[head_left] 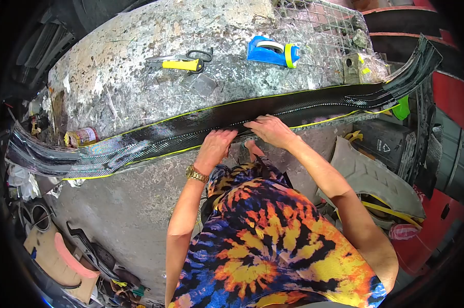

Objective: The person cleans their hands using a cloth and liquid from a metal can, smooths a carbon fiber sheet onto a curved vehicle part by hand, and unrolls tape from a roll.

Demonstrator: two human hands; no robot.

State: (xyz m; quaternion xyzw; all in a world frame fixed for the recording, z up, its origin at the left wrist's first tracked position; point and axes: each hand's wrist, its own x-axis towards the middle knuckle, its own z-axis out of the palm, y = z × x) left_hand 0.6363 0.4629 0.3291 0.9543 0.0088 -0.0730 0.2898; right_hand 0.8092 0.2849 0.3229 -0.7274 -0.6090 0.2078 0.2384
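Note:
A long strip of black woven carbon fibre cloth, edged with thin yellow lines, lies along a curved dark mould whose bare ends stick out at both sides. My left hand, with a gold watch on the wrist, rests on the strip's near edge, fingers together and bent onto the cloth. Just to its right, my right hand has its fingers curled on the same edge, fingertips pressing the cloth near the mould's lengthwise ridge. The undersides of the fingers and both thumbs are mostly hidden.
Beyond the strip, the stained workbench bears a yellow-handled knife, black-handled scissors and a blue tape dispenser. A tin stands near the left end. Grey moulded panels and a black bin sit at right.

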